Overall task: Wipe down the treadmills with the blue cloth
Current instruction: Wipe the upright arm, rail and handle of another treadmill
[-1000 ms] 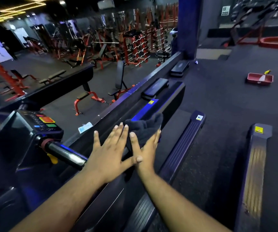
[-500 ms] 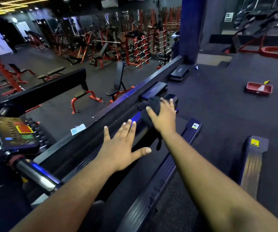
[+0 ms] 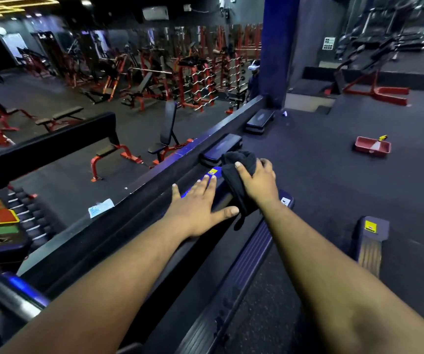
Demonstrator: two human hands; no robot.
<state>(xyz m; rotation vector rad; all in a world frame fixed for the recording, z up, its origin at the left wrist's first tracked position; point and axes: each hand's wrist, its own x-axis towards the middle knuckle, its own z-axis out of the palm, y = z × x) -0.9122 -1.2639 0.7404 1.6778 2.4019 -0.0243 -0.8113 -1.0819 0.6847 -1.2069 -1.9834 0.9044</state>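
I am holding the cloth (image 3: 236, 169) in my right hand (image 3: 259, 185); my flat left hand (image 3: 195, 213) is leaning, and the cloth's loose end might be catching underneath.

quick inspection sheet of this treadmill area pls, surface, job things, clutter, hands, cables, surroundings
surface: treadmill side rail, dark, runs away from the camera
job's things: cloth, looks dark here, bunched at the rail's far end
clutter: red tray on the floor to the right; pale scrap on the ledge beside the rail
grippers: right hand grips the cloth; left hand rests flat on the rail, fingers straight
cables: nothing seen
surroundings: gym floor, red benches and barbell racks beyond
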